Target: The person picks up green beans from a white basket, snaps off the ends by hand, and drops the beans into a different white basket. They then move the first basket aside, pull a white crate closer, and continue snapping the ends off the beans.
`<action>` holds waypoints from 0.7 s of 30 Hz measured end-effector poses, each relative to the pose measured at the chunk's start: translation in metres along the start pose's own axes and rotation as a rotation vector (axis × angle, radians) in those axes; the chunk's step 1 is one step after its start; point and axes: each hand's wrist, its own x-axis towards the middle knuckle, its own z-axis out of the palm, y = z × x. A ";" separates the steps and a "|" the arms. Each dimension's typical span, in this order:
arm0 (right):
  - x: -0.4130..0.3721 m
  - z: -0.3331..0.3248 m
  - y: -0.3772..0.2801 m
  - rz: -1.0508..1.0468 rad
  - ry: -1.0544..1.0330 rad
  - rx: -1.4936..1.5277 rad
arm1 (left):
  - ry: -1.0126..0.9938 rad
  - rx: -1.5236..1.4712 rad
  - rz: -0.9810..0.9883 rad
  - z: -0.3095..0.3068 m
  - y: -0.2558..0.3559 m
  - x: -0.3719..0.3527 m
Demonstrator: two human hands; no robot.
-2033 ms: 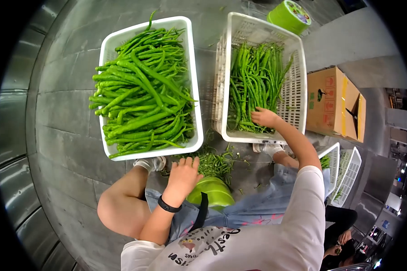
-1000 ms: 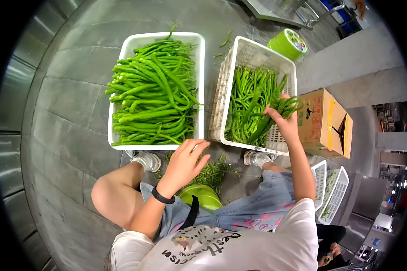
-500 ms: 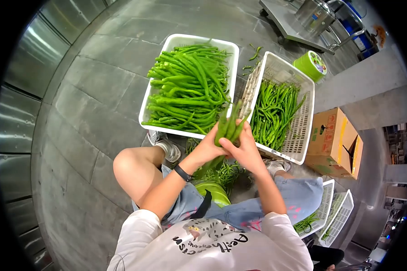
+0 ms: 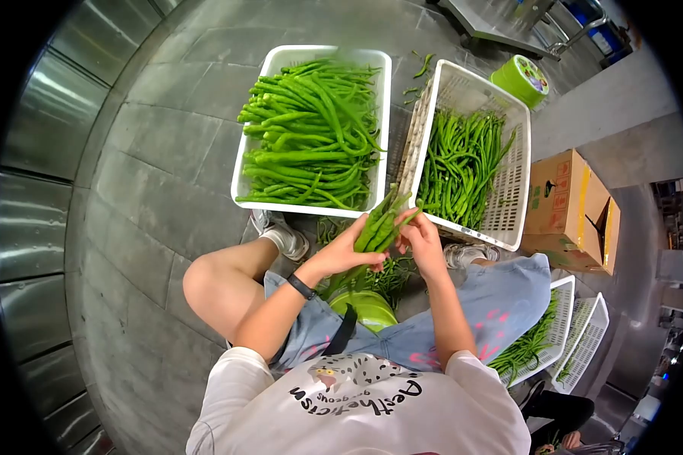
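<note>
Peppers (image 4: 377,232) have moved into left hand (image 4: 343,253), right hand (image 4: 423,241) alongside.

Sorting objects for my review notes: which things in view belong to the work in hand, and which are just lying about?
Appear part of the work:
left hand, holding the bunch of green peppers
right hand, fingers at the bunch
white tray, heaped with peppers
perforated crate, holding more

Apparently just lying about:
cardboard box
green tub
metal trolley
</note>
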 end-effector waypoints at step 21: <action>-0.009 -0.011 -0.032 -0.126 -0.330 -0.807 | -0.049 -0.071 -0.183 -0.022 0.018 -0.007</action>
